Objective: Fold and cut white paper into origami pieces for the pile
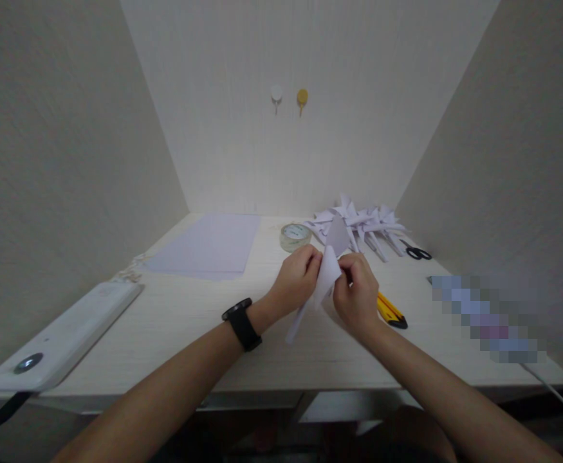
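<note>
Between my two hands, above the middle of the desk, is a white paper pinwheel with a rolled paper stick pointing down toward me. My left hand, with a black watch on the wrist, is closed on it from the left. On the other side, the fingers of my right hand pinch the edge of one paper blade. Fingertips of both hands are partly hidden by the paper. Just behind my left hand sits a roll of clear tape. A yellow box cutter lies beside my right hand, partly covered by it.
Several paper pinwheels are heaped at the back right, near black-handled scissors. Flat white sheets lie at the back left. A white device rests on the left edge. A blurred-out object lies right. Walls enclose three sides.
</note>
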A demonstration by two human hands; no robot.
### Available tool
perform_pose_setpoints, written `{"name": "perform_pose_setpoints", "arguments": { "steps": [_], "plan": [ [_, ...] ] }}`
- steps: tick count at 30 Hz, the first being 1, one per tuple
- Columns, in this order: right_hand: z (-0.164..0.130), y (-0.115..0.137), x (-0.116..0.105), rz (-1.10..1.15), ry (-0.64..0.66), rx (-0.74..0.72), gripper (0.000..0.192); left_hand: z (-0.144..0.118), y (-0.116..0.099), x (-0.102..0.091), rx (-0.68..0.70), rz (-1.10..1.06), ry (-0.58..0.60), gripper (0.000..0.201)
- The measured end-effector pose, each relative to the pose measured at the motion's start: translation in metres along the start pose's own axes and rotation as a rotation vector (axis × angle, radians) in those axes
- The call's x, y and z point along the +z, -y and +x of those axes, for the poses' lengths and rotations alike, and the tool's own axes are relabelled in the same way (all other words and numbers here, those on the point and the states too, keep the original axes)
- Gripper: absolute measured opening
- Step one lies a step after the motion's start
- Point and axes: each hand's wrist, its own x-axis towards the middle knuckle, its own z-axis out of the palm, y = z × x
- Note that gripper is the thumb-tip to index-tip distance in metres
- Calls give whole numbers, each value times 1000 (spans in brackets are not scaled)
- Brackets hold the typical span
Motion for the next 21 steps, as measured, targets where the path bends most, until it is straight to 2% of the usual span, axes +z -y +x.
{"name": "perform_pose_setpoints", "arguments": {
  "steps": [5, 13, 17, 21],
  "plan": [
    [0, 1, -1, -17, 2, -10, 21, 1, 0, 0, -6, -51, 17, 21],
    [0, 1, -2, 13, -7, 4, 16, 3, 1, -4, 70, -81, 101, 21],
    [1, -1, 0, 8, -22, 47, 16, 4, 4, -5, 100, -77, 85, 18],
    [3, 1, -1, 15, 10, 40, 15, 6, 9, -3, 4, -190, 54, 17]
  ]
}}
